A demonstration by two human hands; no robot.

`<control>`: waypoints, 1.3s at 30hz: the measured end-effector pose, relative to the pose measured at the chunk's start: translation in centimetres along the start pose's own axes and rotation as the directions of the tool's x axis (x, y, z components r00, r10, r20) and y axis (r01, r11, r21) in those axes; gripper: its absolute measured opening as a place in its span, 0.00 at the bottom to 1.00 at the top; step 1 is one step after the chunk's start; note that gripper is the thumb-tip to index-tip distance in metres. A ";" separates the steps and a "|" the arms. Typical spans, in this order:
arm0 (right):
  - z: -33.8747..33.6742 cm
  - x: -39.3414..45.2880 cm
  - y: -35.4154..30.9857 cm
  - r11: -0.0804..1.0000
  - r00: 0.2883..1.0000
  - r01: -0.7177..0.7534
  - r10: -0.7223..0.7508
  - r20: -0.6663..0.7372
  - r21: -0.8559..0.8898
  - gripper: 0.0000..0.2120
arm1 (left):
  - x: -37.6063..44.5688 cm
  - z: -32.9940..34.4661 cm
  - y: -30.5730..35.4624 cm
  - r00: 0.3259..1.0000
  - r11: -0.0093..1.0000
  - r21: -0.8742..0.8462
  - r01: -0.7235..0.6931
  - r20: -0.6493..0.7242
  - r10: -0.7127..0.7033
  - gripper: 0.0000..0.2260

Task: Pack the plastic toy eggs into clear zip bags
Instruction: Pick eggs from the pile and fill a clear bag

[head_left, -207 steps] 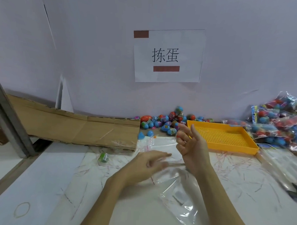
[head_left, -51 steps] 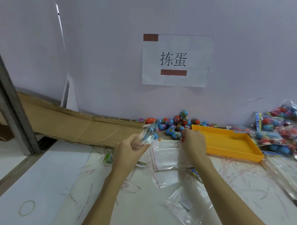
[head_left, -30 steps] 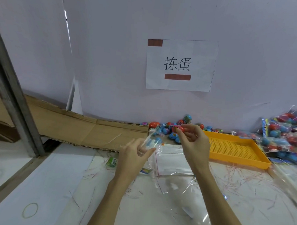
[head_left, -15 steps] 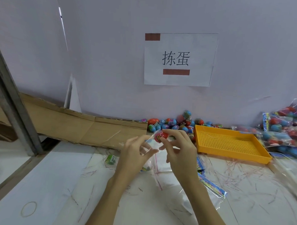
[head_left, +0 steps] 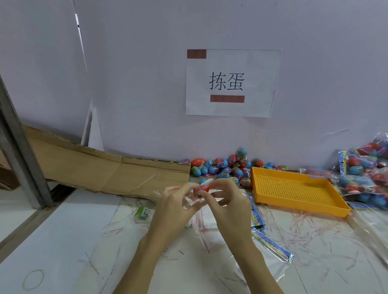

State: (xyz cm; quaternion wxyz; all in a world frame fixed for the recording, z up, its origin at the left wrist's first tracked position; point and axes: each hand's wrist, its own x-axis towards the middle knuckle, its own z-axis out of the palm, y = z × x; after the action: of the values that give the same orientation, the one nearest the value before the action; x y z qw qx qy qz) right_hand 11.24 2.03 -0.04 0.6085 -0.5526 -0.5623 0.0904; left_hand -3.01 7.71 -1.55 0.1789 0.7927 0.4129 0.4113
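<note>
We found the right hand (head_left: 228, 206) pinching a red toy egg (head_left: 202, 189) at the mouth of a clear zip bag (head_left: 191, 202), which the left hand (head_left: 174, 210) gripped. Both were raised above the table (head_left: 73, 241), near the loose egg pile (head_left: 223, 167) by the far wall.

Between your fingers you have a red egg (head_left: 202, 189). Beyond your right hand (head_left: 230, 206) lies a yellow tray (head_left: 297, 191) with a dotted mesh floor; beyond your fingertips, blue, red and green eggs (head_left: 223, 168). Left of your left hand (head_left: 174, 210), brown cardboard (head_left: 103, 167).
</note>
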 end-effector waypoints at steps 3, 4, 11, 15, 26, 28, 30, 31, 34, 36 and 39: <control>0.1 -0.2 0.1 1.000 1.000 -0.011 0.011 0.001 0.023 0.10 | -0.1 0.1 0.0 0.999 0.998 0.047 -0.029 -0.014 0.029 0.19; 0.1 -0.3 0.1 1.000 1.000 -0.009 0.008 0.010 0.018 0.09 | -0.1 0.2 0.0 0.999 0.998 0.056 -0.033 -0.016 0.034 0.18; -0.2 -0.2 0.0 0.999 0.998 0.003 -0.001 0.058 -0.034 0.09 | -0.1 0.2 0.1 1.000 0.996 0.085 -0.017 0.009 0.016 0.17; 0.3 -0.6 -0.1 0.994 1.000 0.027 -0.025 0.015 -0.106 0.10 | -0.1 0.1 0.3 0.999 0.993 0.115 -0.017 0.036 0.013 0.19; 1.2 -0.7 0.1 0.964 0.987 0.077 -0.109 -0.116 -0.256 0.14 | 0.0 -0.2 1.2 0.998 0.998 0.049 0.035 0.054 -0.038 0.28; 1.1 -0.6 0.2 0.955 0.987 0.099 -0.130 -0.093 -0.279 0.13 | 0.0 -0.2 1.3 0.998 0.998 0.052 0.028 0.057 -0.031 0.27; 0.8 -0.6 0.2 0.951 0.985 0.148 -0.165 -0.042 -0.272 0.12 | -0.1 -0.3 1.2 0.999 0.998 0.067 -0.005 0.048 0.002 0.23; 0.7 -0.6 0.2 0.957 0.985 0.166 -0.171 -0.002 -0.239 0.12 | -0.1 -0.4 1.1 0.999 0.997 0.077 -0.027 0.040 0.024 0.20; 0.1 -0.5 0.1 0.983 0.990 0.140 -0.135 0.048 -0.121 0.14 | -0.2 -0.5 0.9 0.997 0.992 0.100 -0.073 0.026 0.070 0.15; 0.0 -0.5 -0.1 0.994 0.996 0.078 -0.075 0.039 -0.075 0.16 | -0.2 -0.3 0.8 0.997 0.992 0.100 -0.078 0.019 0.076 0.13; 0.0 -0.5 -0.2 0.996 0.997 0.037 -0.032 0.065 -0.078 0.16 | -0.1 -0.1 0.7 0.998 0.993 0.098 -0.068 0.006 0.068 0.10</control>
State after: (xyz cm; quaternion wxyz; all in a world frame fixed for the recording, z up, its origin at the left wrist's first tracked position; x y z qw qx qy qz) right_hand 10.95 1.63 -0.22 0.5695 -0.5631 -0.5941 0.0752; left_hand -2.75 7.21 -1.07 0.1264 0.8146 0.4051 0.3953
